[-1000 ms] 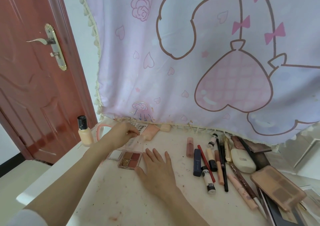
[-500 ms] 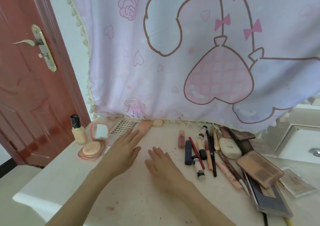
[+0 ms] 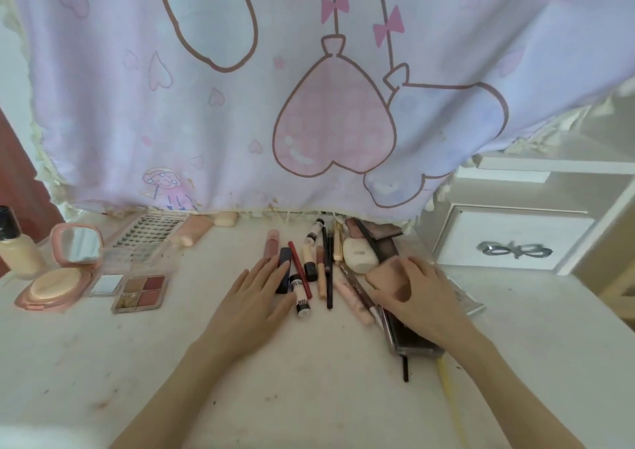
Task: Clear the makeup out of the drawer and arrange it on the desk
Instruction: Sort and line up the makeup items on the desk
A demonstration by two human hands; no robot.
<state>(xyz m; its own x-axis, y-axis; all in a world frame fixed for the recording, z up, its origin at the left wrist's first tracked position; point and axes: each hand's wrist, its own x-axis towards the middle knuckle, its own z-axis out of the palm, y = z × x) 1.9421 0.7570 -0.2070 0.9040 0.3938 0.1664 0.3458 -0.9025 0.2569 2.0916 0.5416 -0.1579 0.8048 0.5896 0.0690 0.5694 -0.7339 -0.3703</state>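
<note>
Gripped by the right hand (image 3: 417, 289) is a tan palette (image 3: 388, 270), the left hand (image 3: 252, 299) lies flat, relaxed, beside lipsticks (image 3: 299, 270); most makeup is arranged on the counter (image 3: 309, 397), clutter left unsorted.

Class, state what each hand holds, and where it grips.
Right hand grips the tan palette at its near end; left hand lies flat, holding nothing.

White tabletop (image 3: 309, 380), stained. Far left: foundation bottle (image 3: 15, 246) upright, open compact (image 3: 58, 277) beside it, lash tray (image 3: 147, 237), four-pan palette (image 3: 141, 292). Centre: row of lip tubes and pencils (image 3: 309, 270). Right: stacked flat palettes (image 3: 409, 342), white case (image 3: 359, 259).
</note>
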